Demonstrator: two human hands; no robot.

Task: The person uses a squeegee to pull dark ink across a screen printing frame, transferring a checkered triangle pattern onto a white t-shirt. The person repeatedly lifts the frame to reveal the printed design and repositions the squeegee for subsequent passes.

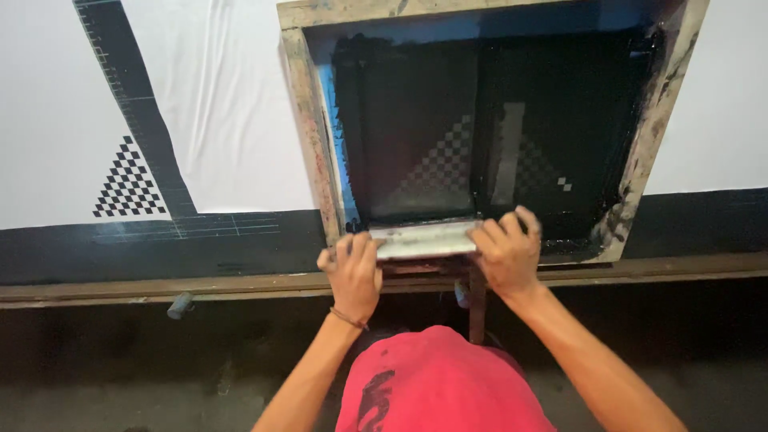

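While both hands clamp the squeegee at the near edge of the frame, the risks lie mostly in the wet black ink. Far out to the left of the left hand [352,272], a finished checkered triangle print [128,189] sits on the white cloth [224,104], well apart from the work; a drip or a dragged sleeve could mark that cloth. The left hand is closed over the left end of the squeegee [424,238], fingers curled on top. The squeegee lies across the near rail of the wooden screen frame [308,120], just beyond both hands, its blade at the foot of the inked mesh [496,128]. If one hand bears harder than the other, I'd judge the stroke would go uneven and the checker pattern patchy. The right hand [508,252] grips the right end the same way, fingers spread over it. Ink is pooled along the frame's right side, beyond that hand; a tilt or a shifted frame could smear it onto the desk [120,286] or blur the print beneath.
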